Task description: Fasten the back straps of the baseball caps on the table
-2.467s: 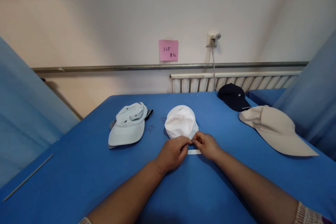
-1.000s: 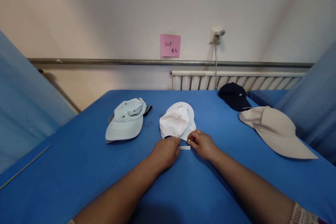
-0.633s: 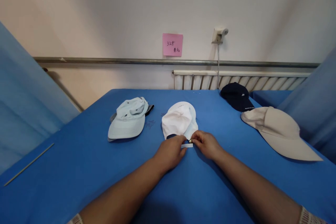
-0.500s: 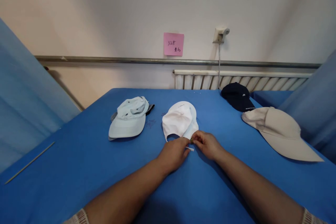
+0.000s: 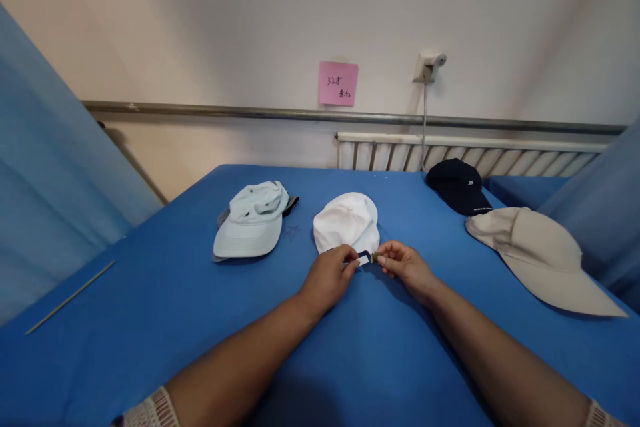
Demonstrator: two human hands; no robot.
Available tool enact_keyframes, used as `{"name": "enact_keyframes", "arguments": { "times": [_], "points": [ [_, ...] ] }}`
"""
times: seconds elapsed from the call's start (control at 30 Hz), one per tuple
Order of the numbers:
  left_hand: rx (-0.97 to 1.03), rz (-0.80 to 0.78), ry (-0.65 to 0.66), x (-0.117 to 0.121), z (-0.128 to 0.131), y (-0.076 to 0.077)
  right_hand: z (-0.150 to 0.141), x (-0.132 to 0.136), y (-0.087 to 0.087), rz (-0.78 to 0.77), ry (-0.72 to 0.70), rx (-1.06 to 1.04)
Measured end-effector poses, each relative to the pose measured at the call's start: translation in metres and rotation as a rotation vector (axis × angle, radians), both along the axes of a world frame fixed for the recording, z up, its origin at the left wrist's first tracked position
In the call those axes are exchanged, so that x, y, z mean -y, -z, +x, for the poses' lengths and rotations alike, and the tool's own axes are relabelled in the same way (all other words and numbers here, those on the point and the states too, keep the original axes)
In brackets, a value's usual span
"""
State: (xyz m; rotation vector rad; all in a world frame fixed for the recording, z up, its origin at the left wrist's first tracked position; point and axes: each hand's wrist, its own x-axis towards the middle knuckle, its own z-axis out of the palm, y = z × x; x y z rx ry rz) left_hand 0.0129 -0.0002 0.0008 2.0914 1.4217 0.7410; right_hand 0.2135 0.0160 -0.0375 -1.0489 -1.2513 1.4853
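We find left hand (image 5: 331, 278) pinching strap (image 5: 363, 260) of white cap (image 5: 343, 221), right hand (image 5: 407, 269) its clasp (image 5: 375, 257); blue cloth (image 5: 443, 250) runs to beige brim (image 5: 565, 289).

1. Pink note (image 5: 339, 83), on the wall (image 5: 280, 33) above the far edge of the tabletop (image 5: 180, 320): handwritten in dark ink, the upper line begins with the number "32", followed by one character; the lower line's characters are too small to read surely.
2. Dark cap (image 5: 455, 185), at the tabletop's far right corner: a small white emblem (image 5: 471, 183) on the front and white lettering (image 5: 483, 210) along the brim, both illegible.
3. Blue cloth, toward the far edge: dark character-like marks (image 5: 291, 232) beside the white cap (image 5: 340, 220), unreadable.
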Motion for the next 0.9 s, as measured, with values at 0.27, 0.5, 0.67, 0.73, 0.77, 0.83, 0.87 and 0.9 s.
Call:
{"name": "enact_keyframes", "arguments": {
  "times": [0.27, 0.5, 0.67, 0.73, 0.77, 0.83, 0.87, 0.9],
  "points": [
    [-0.012, 0.014, 0.002, 0.0014, 0.0029, 0.002, -0.002, 0.0028, -0.0012, 0.016, -0.04, -0.002],
    [-0.013, 0.002, 0.013, 0.0018, 0.0027, 0.0014, -0.0034, 0.0038, -0.0015, 0.029, -0.027, 0.011],
    [0.037, -0.046, 0.024, 0.003, 0.0027, -0.0009, -0.0032, 0.0033, -0.0007, 0.03, -0.022, 0.001],
    [0.064, -0.072, 0.027, 0.0028, 0.0027, -0.0014, -0.0028, 0.0031, -0.0005, 0.029, -0.018, -0.003],
    [0.078, -0.082, 0.03, 0.0026, 0.0028, -0.0015, -0.0026, 0.0031, -0.0003, 0.028, -0.018, -0.005],
    [0.106, -0.097, 0.032, 0.0022, 0.003, -0.0019, -0.0022, 0.0029, 0.0002, 0.024, -0.023, -0.012],
    [0.118, -0.104, 0.032, 0.0019, 0.0032, -0.002, -0.0019, 0.0028, 0.0005, 0.022, -0.026, -0.017],
    [0.127, -0.11, 0.03, 0.0017, 0.0033, -0.0022, -0.0017, 0.0027, 0.0008, 0.02, -0.027, -0.024]
  ]
}}
